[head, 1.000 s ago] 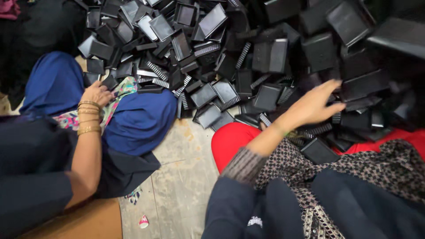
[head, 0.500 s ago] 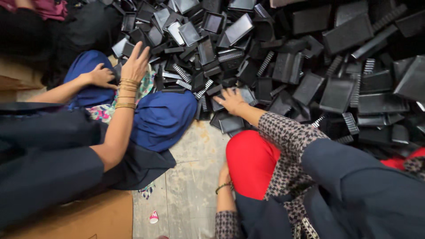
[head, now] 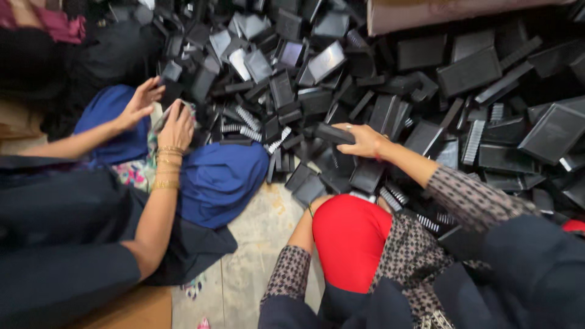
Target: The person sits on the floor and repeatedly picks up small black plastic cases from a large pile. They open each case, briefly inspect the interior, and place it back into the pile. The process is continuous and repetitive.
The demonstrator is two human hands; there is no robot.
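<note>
A big heap of black plastic parts [head: 426, 91], flat trays and comb-like strips, covers the floor ahead of me. My right hand [head: 364, 141] reaches into the heap, fingers closed on a flat black plastic piece [head: 334, 133]. My patterned sleeve [head: 469, 198] runs back to the right. My left forearm [head: 298, 240] passes under my red-clad knee [head: 350, 237], and the hand is hidden behind the knee.
On the left sits another person in blue and dark clothes [head: 219, 176]. Their two hands [head: 161, 116], with gold bangles, handle something small at the heap's edge. A cardboard box [head: 439, 12] stands at the back. Bare concrete floor [head: 256, 244] shows between us.
My right hand has moved left over the heap and closed on a black piece. The other person's hands have risen together toward the pile. The view has shifted.
</note>
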